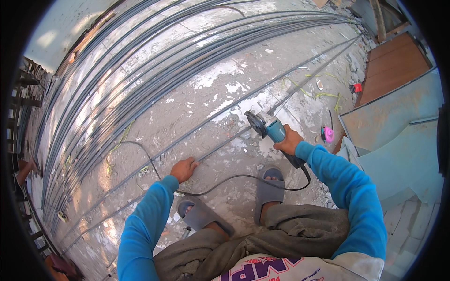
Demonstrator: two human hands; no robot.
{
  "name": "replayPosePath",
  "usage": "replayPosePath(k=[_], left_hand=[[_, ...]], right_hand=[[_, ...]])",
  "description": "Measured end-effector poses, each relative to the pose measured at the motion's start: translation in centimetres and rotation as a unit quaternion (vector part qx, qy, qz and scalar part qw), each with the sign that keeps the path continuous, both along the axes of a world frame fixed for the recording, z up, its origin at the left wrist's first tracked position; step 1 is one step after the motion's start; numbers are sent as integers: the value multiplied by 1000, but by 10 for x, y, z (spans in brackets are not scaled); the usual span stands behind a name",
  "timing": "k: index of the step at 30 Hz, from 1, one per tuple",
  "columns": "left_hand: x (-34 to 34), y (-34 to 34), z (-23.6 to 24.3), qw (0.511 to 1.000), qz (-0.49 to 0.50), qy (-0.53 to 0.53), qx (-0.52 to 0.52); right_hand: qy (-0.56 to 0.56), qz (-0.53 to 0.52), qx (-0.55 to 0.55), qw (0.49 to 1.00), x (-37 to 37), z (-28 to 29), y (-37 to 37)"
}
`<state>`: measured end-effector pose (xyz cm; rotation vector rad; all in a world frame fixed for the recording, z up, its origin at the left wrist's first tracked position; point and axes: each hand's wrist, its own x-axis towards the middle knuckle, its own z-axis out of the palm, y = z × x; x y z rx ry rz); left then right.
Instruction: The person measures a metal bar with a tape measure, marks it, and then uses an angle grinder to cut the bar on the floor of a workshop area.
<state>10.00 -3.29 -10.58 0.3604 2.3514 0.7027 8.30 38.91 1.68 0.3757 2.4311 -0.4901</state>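
My right hand [289,140] grips a teal and black angle grinder [272,129], its disc at or just above a steel rebar [227,140] lying diagonally across the floor. My left hand [184,168] is closed on that same rebar, down and to the left of the grinder. A second rebar [206,121] runs alongside it. The grinder's black cord [253,176] loops below both hands, between my sandalled feet [270,189] and the bars.
Long bundled rebars [154,79] curve across the upper floor. Brown and pale boards [393,65] lean at the right, near rubble, yellow twine [328,95], a red item [356,87] and a pink tape measure [328,134]. A dark slatted structure [18,117] lines the left edge.
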Motion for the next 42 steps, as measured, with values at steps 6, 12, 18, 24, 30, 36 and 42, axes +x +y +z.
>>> replayPosePath(k=[6,12,18,24,30,36,42], left_hand=[[-1,1,3,999,1,-25,-22],[-1,2,3,1000,-3,-22,-21],[-2,3,6,999,-2,-23,-28],[-1,2,3,999,1,-21,-27],[-1,3,4,999,0,-23,-22],[0,4,8,999,8,-23,-30],[1,4,8,999,3,-21,-24]], right_hand=[[-4,5,0,1000,3,-3,-3],[-12,-1,15,1000,3,-2,-4],[-17,6,35,999,7,-5,-4],[-7,11,34,999,4,-4,-7],[-15,13,35,999,6,-6,-4],[-12,2,24,1000,0,-1,-12],[-18,11,35,999,-1,0,-10]])
